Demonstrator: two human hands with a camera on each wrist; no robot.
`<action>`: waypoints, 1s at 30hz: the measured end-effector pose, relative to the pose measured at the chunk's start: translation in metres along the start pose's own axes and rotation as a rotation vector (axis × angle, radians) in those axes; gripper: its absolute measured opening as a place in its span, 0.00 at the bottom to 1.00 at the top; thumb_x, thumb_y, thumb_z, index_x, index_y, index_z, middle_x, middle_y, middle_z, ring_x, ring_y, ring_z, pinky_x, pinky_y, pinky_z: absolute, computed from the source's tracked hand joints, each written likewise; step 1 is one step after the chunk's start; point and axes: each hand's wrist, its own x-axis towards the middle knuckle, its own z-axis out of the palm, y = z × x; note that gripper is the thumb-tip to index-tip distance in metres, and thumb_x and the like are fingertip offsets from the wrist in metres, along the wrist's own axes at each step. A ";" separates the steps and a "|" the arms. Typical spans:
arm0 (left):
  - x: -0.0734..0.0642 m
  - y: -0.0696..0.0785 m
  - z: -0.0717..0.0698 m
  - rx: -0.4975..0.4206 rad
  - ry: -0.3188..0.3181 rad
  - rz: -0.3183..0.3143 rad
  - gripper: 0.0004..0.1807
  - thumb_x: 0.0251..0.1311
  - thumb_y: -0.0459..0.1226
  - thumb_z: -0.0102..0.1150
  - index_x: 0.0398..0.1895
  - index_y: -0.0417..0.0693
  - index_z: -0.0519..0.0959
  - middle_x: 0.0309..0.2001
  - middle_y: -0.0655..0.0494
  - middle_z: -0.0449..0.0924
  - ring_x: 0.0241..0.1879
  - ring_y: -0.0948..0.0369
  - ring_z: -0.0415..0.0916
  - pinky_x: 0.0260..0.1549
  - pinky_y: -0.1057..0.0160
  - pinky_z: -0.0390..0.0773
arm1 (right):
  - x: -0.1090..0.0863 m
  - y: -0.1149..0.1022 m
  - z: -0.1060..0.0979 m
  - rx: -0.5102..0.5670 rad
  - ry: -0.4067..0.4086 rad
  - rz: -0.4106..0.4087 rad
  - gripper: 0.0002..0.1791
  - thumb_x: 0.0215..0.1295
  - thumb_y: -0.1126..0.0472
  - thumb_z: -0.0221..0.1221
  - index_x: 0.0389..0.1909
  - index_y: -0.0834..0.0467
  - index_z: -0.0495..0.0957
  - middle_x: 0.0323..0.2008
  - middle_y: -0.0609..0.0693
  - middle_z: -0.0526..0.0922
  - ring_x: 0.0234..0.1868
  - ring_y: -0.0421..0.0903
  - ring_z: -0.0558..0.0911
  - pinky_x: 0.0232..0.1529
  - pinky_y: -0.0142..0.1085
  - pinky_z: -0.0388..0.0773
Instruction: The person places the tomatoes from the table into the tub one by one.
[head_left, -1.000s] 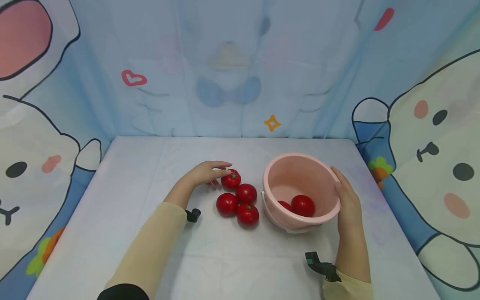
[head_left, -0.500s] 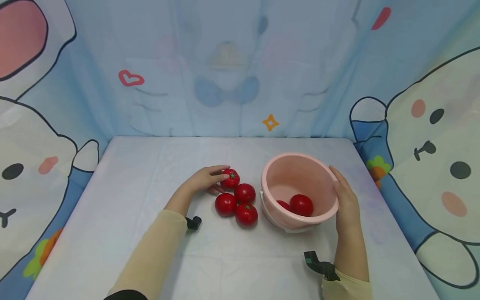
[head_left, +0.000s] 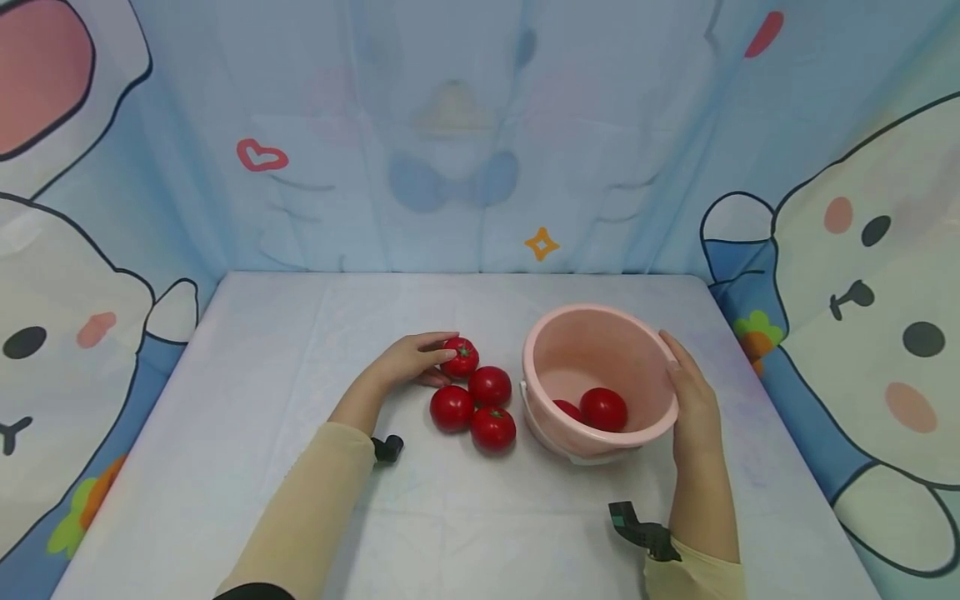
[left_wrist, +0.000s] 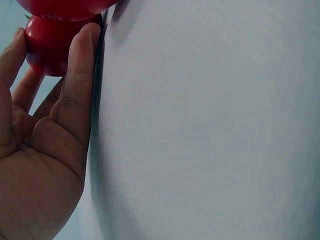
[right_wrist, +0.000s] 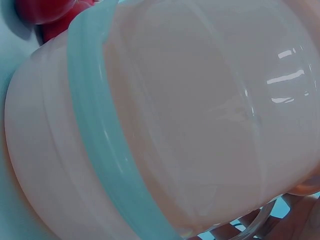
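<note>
My left hand [head_left: 408, 362] has its fingers and thumb about the farthest red tomato [head_left: 462, 358], gripping it where it rests on the table. In the left wrist view that tomato [left_wrist: 47, 47] sits between the thumb and fingers, partly covered by another one. Several more tomatoes [head_left: 492, 429] lie close together just in front. A pink bucket [head_left: 577, 342] stands to their right, slightly tilted toward me, with two tomatoes [head_left: 604, 409] visible inside. My right hand [head_left: 695, 408] holds the bucket's right side at the rim; its fingers are partly hidden behind the bucket.
A white cloth covers the table [head_left: 465, 533]. Behind it hangs a blue curtain [head_left: 450, 225] with cartoon figures. The bucket's pale handle [head_left: 534, 417] hangs down against its outside wall.
My left hand has lowered slightly and closed its fingers round the farthest tomato. The right hand and the bucket have stayed in place.
</note>
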 end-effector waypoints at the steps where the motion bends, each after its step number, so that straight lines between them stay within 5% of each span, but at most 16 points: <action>1: 0.000 0.000 0.000 -0.001 -0.001 -0.002 0.28 0.64 0.48 0.64 0.68 0.67 0.71 0.59 0.49 0.77 0.40 0.55 0.86 0.41 0.60 0.86 | 0.000 0.000 0.000 0.003 0.000 0.002 0.28 0.71 0.32 0.43 0.71 0.22 0.56 0.76 0.32 0.56 0.79 0.45 0.52 0.69 0.58 0.65; 18: -0.005 0.024 -0.013 0.092 -0.004 0.027 0.28 0.61 0.52 0.65 0.66 0.74 0.73 0.59 0.54 0.77 0.41 0.54 0.86 0.47 0.61 0.84 | 0.000 -0.001 0.000 0.002 -0.006 0.013 0.28 0.70 0.32 0.44 0.71 0.22 0.56 0.76 0.32 0.56 0.78 0.46 0.53 0.68 0.56 0.67; 30: -0.010 0.067 -0.018 0.067 -0.032 0.115 0.30 0.62 0.49 0.66 0.67 0.69 0.72 0.58 0.52 0.77 0.43 0.52 0.86 0.52 0.48 0.82 | -0.001 0.001 -0.001 -0.011 0.000 -0.005 0.27 0.72 0.33 0.43 0.71 0.22 0.56 0.76 0.32 0.56 0.79 0.46 0.53 0.69 0.58 0.66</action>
